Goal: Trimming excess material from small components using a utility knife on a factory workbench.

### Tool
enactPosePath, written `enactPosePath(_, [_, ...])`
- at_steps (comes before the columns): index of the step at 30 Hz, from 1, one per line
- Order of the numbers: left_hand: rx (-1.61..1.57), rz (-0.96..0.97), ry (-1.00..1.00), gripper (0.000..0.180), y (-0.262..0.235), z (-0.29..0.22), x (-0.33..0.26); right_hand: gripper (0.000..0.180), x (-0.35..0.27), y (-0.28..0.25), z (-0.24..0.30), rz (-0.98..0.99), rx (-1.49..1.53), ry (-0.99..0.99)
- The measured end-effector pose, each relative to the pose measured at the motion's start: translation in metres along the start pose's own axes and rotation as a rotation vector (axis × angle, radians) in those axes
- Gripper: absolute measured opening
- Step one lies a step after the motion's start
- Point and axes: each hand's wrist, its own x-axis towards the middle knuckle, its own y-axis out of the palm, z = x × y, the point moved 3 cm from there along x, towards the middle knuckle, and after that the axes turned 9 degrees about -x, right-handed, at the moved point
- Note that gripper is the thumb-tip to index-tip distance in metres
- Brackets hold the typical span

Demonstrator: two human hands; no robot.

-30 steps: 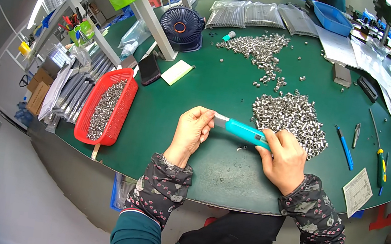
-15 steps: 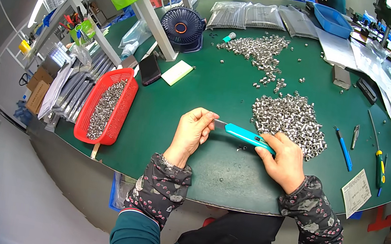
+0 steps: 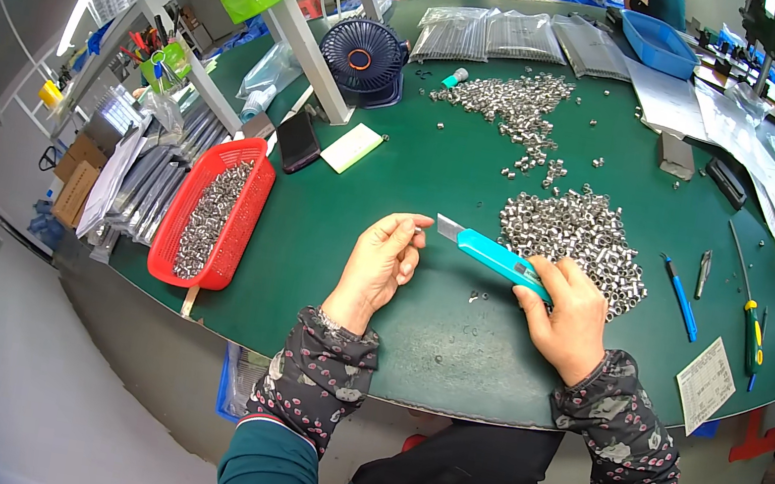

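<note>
While printed paper (image 3: 706,384) lies nearby, left hand (image 3: 381,259) pinches metal (image 3: 418,231), right hand (image 3: 567,317) grips cutter (image 3: 497,257).

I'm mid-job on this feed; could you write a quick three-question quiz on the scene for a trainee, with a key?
1. True or false: the red basket holds small metal pieces.
2. Which hand grips the handle of the teal knife? A) left B) right C) neither
3. What lies on the table just to the right of the black phone?

Key:
1. True.
2. B: the right hand grips it.
3. A pale yellow-green pad.
</note>
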Motion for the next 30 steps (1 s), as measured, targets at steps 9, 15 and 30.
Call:
enactPosePath(9, [-0.052,0.031,-0.029,0.019,-0.002,0.001,0.002,0.028,0.000,0.002,0.000,0.042,0.010,0.000])
enactPosePath(15, [-0.148,0.109,-0.033,0.015,0.002,0.000,0.000,0.027,-0.001,0.004,-0.001,0.091,0.025,0.014])
enactPosePath(30, [-0.052,0.002,-0.028,0.012,0.000,-0.002,0.003,0.024,0.007,-0.007,-0.006,-0.134,0.072,0.013])
